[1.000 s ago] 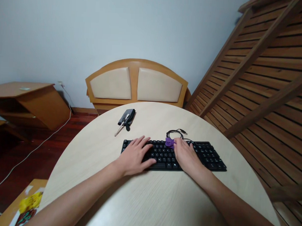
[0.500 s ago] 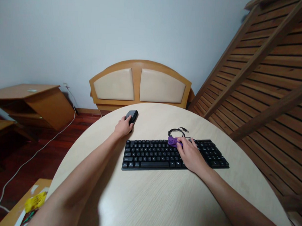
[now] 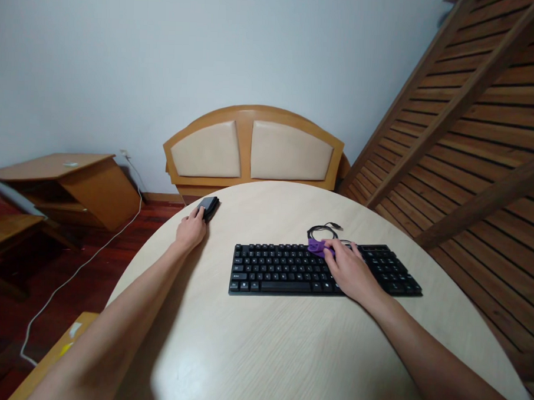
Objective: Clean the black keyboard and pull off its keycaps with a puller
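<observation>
A black keyboard [image 3: 286, 269] lies across the middle of a round pale wooden table [image 3: 287, 354]. My right hand [image 3: 350, 273] rests on the keyboard's right half, its fingertips pinching a small purple object [image 3: 317, 247] at the top edge. My left hand [image 3: 190, 229] reaches far left to the table's back-left edge and is closed on a small black pouch [image 3: 208, 207]. A coiled black cable [image 3: 323, 229] lies just behind the keyboard.
A wooden headboard with two cream pads [image 3: 251, 149] stands behind the table. A slatted wooden bed frame [image 3: 474, 126] leans on the right. A low wooden cabinet [image 3: 68, 179] and a white cord [image 3: 82, 263] are on the dark floor at left.
My left hand left the keyboard, reached to the black pouch and has drawn it leftwards along the table edge. My right hand stayed on the purple object.
</observation>
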{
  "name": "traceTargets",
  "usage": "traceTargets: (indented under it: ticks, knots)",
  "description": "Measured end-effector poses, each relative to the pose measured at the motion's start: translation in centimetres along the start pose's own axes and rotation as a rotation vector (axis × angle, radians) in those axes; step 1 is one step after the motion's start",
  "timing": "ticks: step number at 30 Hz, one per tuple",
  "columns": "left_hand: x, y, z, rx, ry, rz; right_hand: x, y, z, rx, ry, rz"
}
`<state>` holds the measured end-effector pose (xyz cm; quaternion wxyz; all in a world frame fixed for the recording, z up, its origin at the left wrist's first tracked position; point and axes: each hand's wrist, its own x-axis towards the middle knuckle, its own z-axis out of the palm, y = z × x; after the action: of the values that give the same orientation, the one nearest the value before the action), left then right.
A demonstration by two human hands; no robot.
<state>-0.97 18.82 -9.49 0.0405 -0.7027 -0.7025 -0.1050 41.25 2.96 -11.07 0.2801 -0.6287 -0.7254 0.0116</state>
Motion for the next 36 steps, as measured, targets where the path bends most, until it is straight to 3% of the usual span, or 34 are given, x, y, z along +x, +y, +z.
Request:
traceTargets:
  ticks: [5, 8, 10, 11, 16, 19, 21, 24, 28, 32, 36]
  knots:
    - [-0.4, -0.3, -0.4, -0.001, 0.027, 0.038, 0.0, 0.2, -0.1, 0.043, 0.005, 0.011]
    - [-1.0, 1.1, -1.3, -0.092, 0.119, 0.038, 0.0, 0.0, -0.4, 0.063, 0.006, 0.008]
    - [-2.0, 2.8, -2.0, -0.274, 0.171, 0.088, 0.1, -0.1, -0.6, 0.062, 0.006, 0.01]
    - [-2.7, 3.8, -2.3, -0.388, 0.159, 0.124, 0.1, -0.1, -0.6, 0.054, 0.006, 0.012]
    - [-8.3, 9.2, -1.9, -0.506, 0.048, 0.231, 0.2, 0.6, -0.4, -0.007, 0.027, 0.065]
    - [-11.0, 10.9, -0.8, -0.598, -0.035, 0.329, 0.1, 0.9, -0.4, -0.04, 0.058, 0.077]
    - [-11.7, 11.2, -0.2, -0.645, -0.025, 0.359, 0.2, 0.7, -0.6, -0.065, 0.109, 0.066]
    - [-11.5, 11.0, 0.0, -0.725, 0.006, 0.336, 1.1, -1.0, -1.1, -0.08, 0.181, 0.011]
    - [-11.2, 11.4, -0.6, -0.825, 0.106, 0.341, 3.1, -4.9, -0.9, -0.029, 0.073, -0.147]
    - [-11.6, 12.9, -0.9, -0.737, 0.144, 0.498, 4.3, -7.6, 0.7, 0.101, 0.073, -0.276]
    - [-11.8, 13.5, -0.8, -0.716, 0.104, 0.619, 4.2, -7.9, 2.2, 0.293, 0.009, -0.314]
